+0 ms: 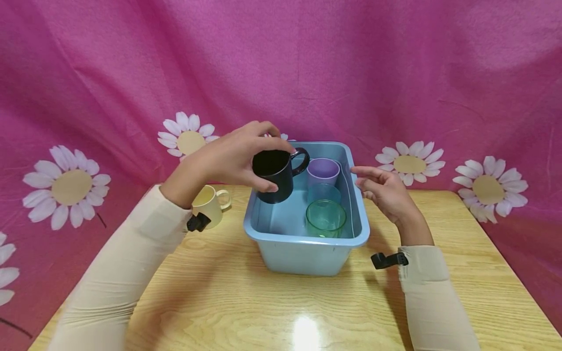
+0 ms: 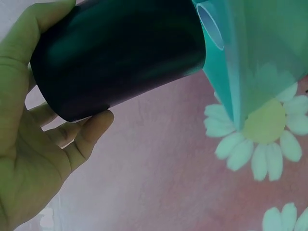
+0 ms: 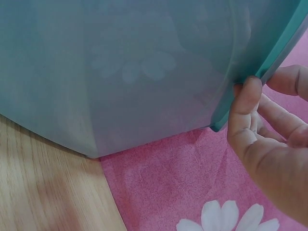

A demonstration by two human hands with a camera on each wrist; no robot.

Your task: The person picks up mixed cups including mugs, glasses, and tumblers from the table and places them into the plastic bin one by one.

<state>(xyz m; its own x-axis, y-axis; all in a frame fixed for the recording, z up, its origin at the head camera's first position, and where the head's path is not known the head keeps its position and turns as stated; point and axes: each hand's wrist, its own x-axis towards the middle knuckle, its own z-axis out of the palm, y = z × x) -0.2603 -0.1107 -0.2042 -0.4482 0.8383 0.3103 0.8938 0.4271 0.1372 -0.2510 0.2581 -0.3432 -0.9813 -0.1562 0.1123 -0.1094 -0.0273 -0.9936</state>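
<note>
While our left hand (image 1: 239,153) grips the black mug (image 1: 281,181) over the basin's (image 1: 303,240) left side and our right hand (image 1: 386,192) pinches its right rim, we should lower the mug level.

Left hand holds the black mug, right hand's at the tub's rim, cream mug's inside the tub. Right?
No: the cream mug is on the table, outside the tub (head view). Left hand, black mug and right hand check out.
</note>
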